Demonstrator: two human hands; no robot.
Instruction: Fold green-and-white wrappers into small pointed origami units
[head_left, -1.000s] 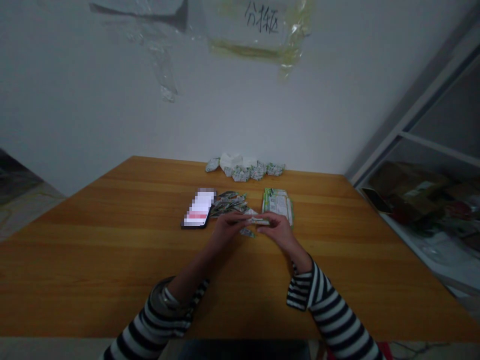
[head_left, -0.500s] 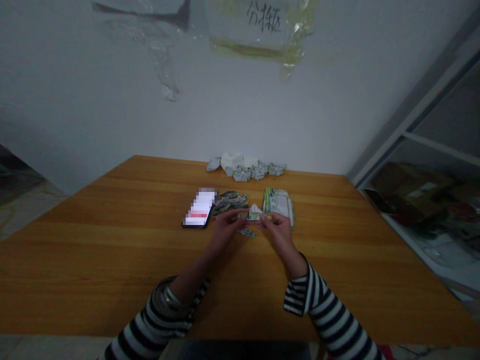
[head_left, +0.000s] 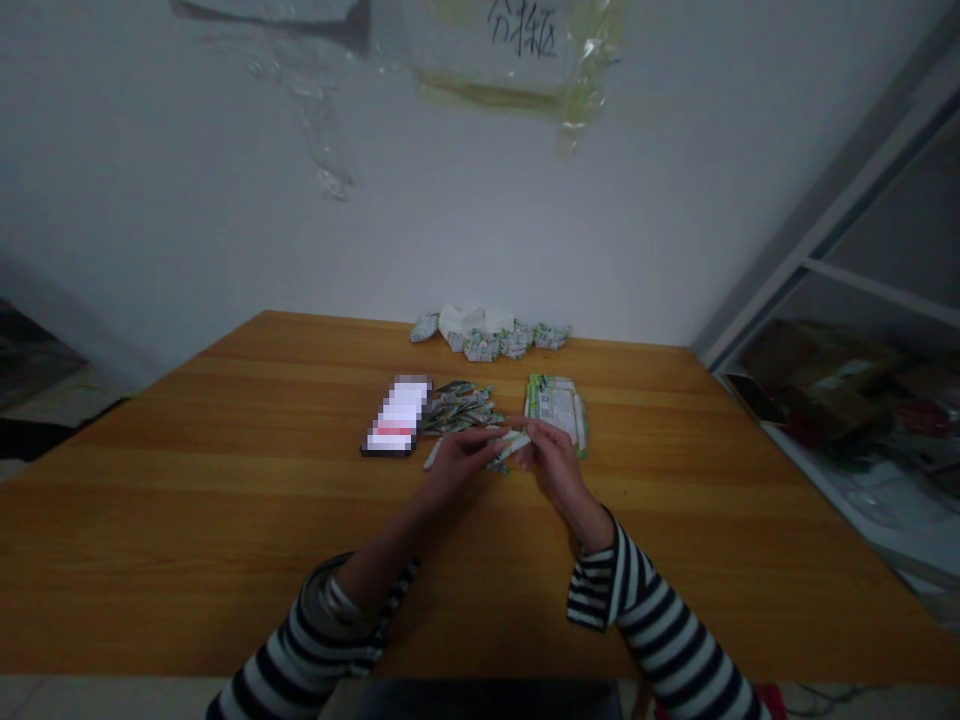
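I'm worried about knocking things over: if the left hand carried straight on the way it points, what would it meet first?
The left hand meets the folded strip first, since it pinches it. Beyond that, probably the flat green packet, though depth is hard to judge.

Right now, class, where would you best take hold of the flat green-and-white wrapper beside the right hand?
Probably by its long right edge, coming from the right. The green-and-white wrapper lies flat on the wooden table, so a pinch needs a free edge. The right hand sits at its near end, and the folded wrappers lie to its left.
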